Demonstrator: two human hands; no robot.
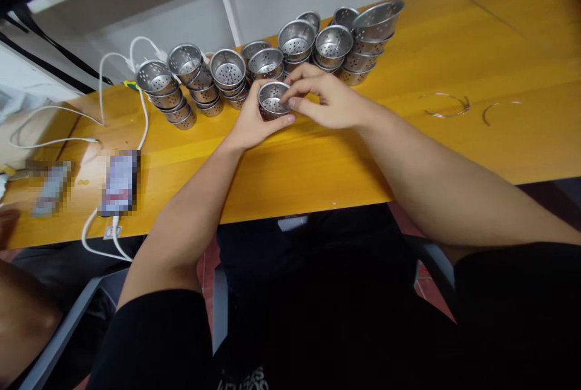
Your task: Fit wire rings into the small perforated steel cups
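Observation:
A small perforated metal cup [273,98] with a round rim is held above the table's middle, mouth tilted toward me. My left hand [251,123] is wrapped around its left and near sides, with the thumb reaching along the front. At the cup's right rim, my right hand [320,96] has its thumb and bent fingers closed together, fingertips touching the rim. Whether anything small sits between those fingertips cannot be made out. Just behind, similar cups stand in stacks, such as one with a wide cup [296,39] on top.
More cup stacks [185,63] stand left and a tall leaning one [377,20] right. Thin wire rings [447,112] lie on the yellow table [454,63]. A phone [120,184] with white cables and another phone [52,190] lie left. Part of another person [27,323] shows at lower left.

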